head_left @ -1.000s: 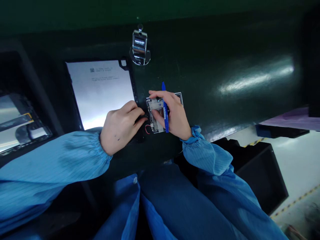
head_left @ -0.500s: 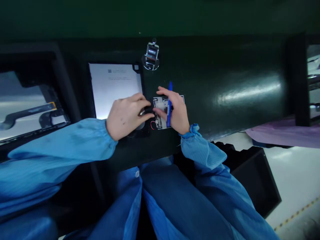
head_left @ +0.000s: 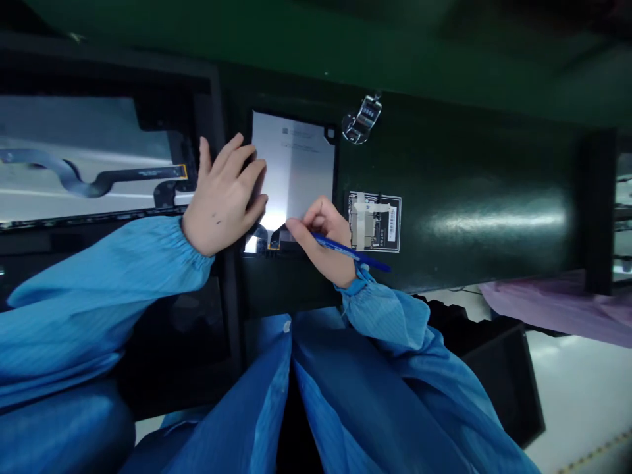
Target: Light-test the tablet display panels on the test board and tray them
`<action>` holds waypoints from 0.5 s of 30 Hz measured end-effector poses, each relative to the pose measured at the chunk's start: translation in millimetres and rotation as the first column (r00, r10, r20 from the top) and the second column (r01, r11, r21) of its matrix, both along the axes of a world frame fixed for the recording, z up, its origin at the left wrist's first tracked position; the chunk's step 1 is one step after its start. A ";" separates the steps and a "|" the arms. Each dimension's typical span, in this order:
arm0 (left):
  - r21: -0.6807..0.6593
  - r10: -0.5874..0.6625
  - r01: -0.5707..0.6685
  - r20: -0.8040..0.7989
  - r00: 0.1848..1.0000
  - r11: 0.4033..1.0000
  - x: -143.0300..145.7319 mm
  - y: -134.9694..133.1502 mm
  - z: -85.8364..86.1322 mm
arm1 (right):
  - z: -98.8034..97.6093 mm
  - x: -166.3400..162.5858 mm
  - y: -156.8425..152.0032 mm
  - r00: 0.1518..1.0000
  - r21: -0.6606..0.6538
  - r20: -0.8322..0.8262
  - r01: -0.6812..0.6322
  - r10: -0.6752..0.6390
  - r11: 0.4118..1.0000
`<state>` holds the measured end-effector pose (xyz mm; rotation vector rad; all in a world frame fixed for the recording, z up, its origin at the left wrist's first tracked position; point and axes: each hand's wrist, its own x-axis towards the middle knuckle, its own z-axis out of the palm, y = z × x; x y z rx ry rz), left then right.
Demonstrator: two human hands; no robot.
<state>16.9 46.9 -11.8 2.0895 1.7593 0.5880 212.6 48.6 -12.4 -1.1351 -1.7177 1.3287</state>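
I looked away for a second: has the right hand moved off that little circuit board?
Yes. The right hand, pen in its fingers, has gone left off the circuit board to the silver panel, judged against the metal counter.

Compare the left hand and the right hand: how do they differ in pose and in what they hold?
The left hand lies flat, fingers spread, on the silver panel's left edge; the right hand is curled at its lower edge. The left hand holds nothing; the right hand holds a blue pen. Both are bare, with blue sleeves, and touch the same panel.
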 end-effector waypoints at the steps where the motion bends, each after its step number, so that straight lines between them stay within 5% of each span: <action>1: -0.006 -0.002 0.002 0.007 1.000 1.000 0.0 0.3 -1.1 | -5.5 -2.8 0.8 1.000 0.014 0.027 0.002 -0.002 1.000; 8: -0.006 0.003 -0.002 0.095 0.995 1.000 -3.2 0.9 -4.2 | -15.9 -7.0 0.5 0.982 0.270 0.185 -0.004 -0.047 0.963; 15: 0.007 -0.027 0.028 -0.085 0.996 1.000 -2.6 1.7 -5.6 | -17.7 -9.7 -1.7 0.938 0.326 0.338 -0.040 -0.077 0.945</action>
